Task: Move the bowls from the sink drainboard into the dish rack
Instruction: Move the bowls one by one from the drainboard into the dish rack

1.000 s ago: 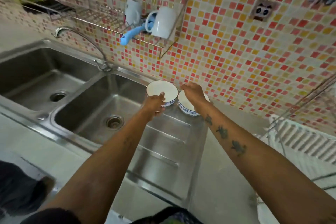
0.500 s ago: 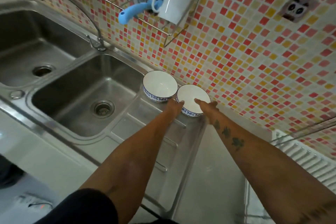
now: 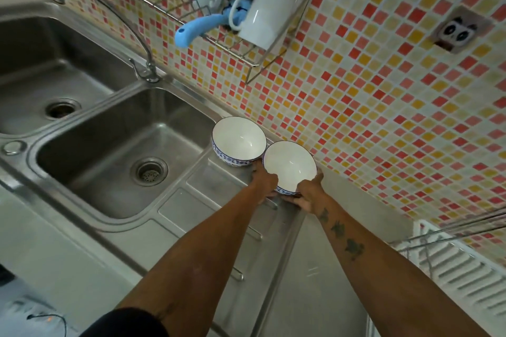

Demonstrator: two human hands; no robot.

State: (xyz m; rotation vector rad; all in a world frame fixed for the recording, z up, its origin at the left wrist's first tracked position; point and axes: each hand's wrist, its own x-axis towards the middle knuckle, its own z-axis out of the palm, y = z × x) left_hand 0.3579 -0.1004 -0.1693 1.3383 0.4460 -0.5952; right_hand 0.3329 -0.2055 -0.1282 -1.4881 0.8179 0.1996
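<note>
Two white bowls with blue patterned outsides are at the far end of the steel drainboard (image 3: 191,216), against the tiled wall. The left bowl (image 3: 239,139) stands by the sink's corner, untouched. The right bowl (image 3: 289,165) is held from both sides: my left hand (image 3: 265,183) grips its left lower side and my right hand (image 3: 308,194) its right lower side. Whether this bowl is lifted off the steel I cannot tell. A white dish rack (image 3: 465,273) with wire bars shows at the right edge.
A double steel sink (image 3: 115,145) with a curved tap (image 3: 109,22) lies to the left. Above the bowls a wire wall shelf (image 3: 260,60) carries white mugs and a blue-handled tool. Grey countertop runs between drainboard and dish rack.
My left hand left the left bowl and both hands closed around the right bowl. The camera moved closer and downward.
</note>
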